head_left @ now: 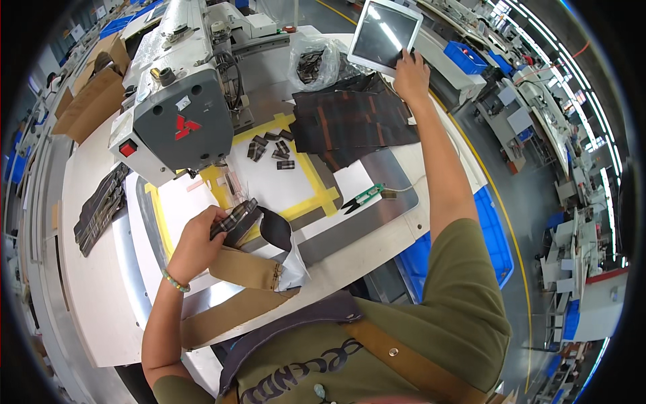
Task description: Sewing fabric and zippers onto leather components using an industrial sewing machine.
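"So, how far along is it?"

"Partway, I'd judge: loose plaid pieces lie inside the yellow tape, but the plaid strip, over the tabletop near the machine head, looks unfinished. The left hand pinches it in its grip."

"And the right hand?"

"At the tablet's corner; holding or tapping, I can't tell."

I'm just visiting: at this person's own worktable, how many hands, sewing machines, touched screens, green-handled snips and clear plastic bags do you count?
Hands: 2, left hand and right hand
Sewing machine: 1
Touched screen: 1
Green-handled snips: 1
Clear plastic bag: 1
Total: 6
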The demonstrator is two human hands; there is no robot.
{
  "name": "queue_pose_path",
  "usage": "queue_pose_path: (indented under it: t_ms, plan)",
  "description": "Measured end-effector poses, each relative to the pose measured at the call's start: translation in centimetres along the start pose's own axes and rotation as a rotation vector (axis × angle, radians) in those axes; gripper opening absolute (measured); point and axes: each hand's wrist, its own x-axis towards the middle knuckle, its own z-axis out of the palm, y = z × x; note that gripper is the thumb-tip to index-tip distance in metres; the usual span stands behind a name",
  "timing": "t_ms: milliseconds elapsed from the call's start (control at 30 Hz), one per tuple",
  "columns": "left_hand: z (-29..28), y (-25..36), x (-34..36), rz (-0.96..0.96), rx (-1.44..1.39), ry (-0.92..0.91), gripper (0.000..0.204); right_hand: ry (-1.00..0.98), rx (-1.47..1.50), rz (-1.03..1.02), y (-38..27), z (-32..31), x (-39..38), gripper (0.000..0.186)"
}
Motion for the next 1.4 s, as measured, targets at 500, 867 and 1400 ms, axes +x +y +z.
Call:
queue_pose_path:
  t_ms: [500,867,1400]
  plan:
    - [7.4,2.0,0.7,-0.039,-0.511,0.129,0.080,0.011,0.072,0.025,1.0,1.8,-1.4,0.021]
    - [5.6,3.9,0.4,-0.457,-1.130,0.219,0.040,0.044,0.024,-0.025,1.8,2.6,-1.3,0.024]
    - [6.3,3.6,0.4,-0.343,-0.847,0.174,0.044,-0.078,0.159,-0.044,1.3,-0.2,-4.1,0.026]
